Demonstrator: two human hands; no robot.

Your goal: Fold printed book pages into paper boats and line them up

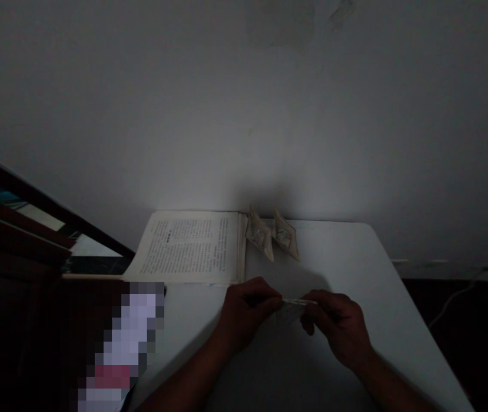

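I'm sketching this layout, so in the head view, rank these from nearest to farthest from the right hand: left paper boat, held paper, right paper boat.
1. Held paper: pinched by the right hand, at its left.
2. Right paper boat: beyond, toward the wall.
3. Left paper boat: farther left, next to the printed pages.

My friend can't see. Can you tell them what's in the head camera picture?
A person's left hand and right hand pinch a small piece of paper over a white table. Beyond are two folded paper boats, side by side, right of some printed pages, near a plain wall.
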